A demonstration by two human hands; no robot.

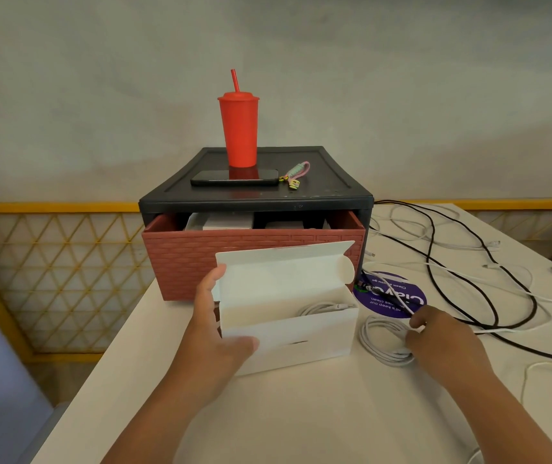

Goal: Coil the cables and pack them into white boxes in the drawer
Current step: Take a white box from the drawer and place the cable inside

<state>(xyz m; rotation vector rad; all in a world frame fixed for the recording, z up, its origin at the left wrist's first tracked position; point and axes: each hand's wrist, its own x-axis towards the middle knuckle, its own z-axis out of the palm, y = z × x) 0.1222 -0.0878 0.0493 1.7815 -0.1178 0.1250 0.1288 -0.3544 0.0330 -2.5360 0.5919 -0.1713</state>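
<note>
The table (301, 413) bore a drawer unit (184, 262), an open box (301, 339), a coil (381, 343), a purple sticker (391, 306), a black cable (534, 304) and white cables (493, 243).

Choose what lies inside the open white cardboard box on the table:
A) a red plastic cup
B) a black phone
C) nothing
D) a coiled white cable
D: a coiled white cable shows inside the open white cardboard box that the left hand grips; the right hand holds a second white coil beside it.
</note>
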